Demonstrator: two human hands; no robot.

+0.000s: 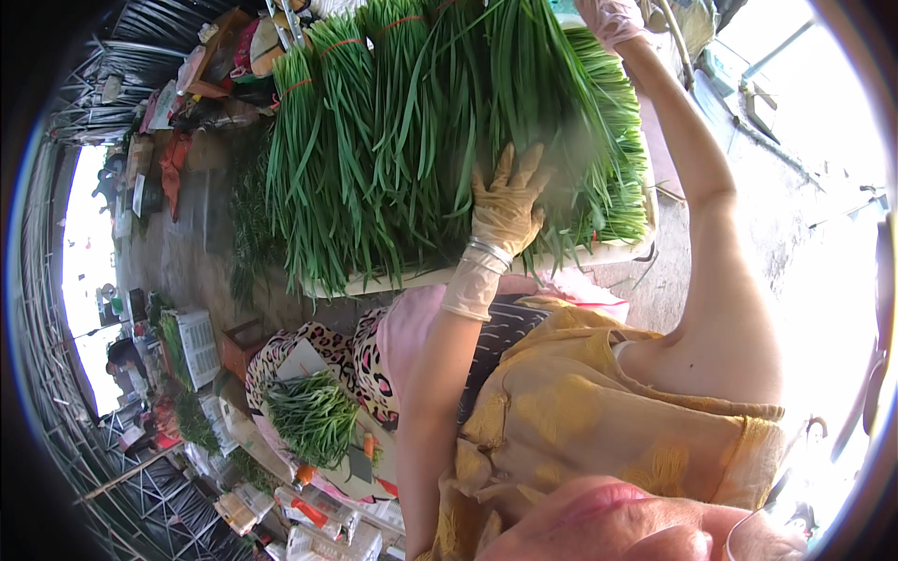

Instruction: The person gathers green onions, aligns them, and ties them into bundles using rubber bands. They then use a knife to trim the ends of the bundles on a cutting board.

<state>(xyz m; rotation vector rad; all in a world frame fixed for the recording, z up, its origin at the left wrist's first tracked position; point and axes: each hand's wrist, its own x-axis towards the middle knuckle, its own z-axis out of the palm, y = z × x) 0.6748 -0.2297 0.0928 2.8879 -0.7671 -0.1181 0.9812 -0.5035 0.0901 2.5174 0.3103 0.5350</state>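
Observation:
Long green garlic chives (421, 140) lie in a pale plastic crate (624, 252), several bundles tied with red bands near the top. My left hand (508, 203), in a translucent glove with a silver bangle over its cuff, rests with fingers spread on the leaves at the crate's near side. Gloved too, my right hand (614, 21) is at the top edge, beside the far end of the pale-cut chives (617, 154); its fingers are partly cut off by the frame, and what it touches is unclear.
At the lower left, a loose heap of chives (312, 418) lies on a low surface near leopard-print cloth. A wooden box (242, 348) and a white slatted crate (198, 347) stand beyond it. More greens lie on the floor left of the big crate.

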